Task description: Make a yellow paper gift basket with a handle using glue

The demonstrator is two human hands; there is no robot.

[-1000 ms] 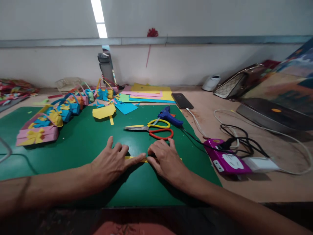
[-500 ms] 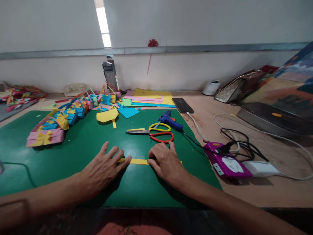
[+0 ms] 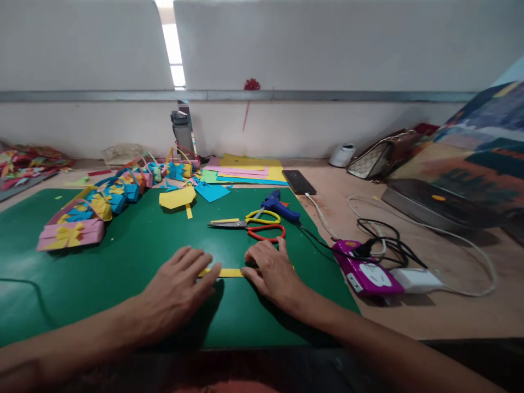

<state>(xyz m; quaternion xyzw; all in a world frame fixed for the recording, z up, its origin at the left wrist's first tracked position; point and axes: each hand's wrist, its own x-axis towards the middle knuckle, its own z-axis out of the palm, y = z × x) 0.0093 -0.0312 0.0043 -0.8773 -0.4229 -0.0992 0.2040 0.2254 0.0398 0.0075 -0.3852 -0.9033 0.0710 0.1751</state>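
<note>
A narrow yellow paper strip [image 3: 231, 273] lies across the green mat [image 3: 135, 262] in front of me. The fingers and thumb of my left hand [image 3: 178, 286] are closed at the strip's left end, slightly blurred. Toward its other end, my right hand [image 3: 276, 273] has curled fingers and a thumb pressed on the strip, covering part of it. Just beyond my hands rest scissors [image 3: 245, 224] with one yellow and one red handle loop, a thin yellow piece lying along the blades. A blue glue gun [image 3: 280, 206] sits against the yellow loop.
A row of small paper baskets [image 3: 73, 233] runs along the left. A folded yellow paper piece [image 3: 177, 198] and coloured sheets [image 3: 249, 170] lie farther back. On the right are a phone [image 3: 299, 182], a purple power strip [image 3: 368, 270] with tangled cables, and a handbag [image 3: 379, 153].
My left hand's fingers have drawn closer together over the strip's left end. My right hand stays on the strip. The whole view has shifted a little.
</note>
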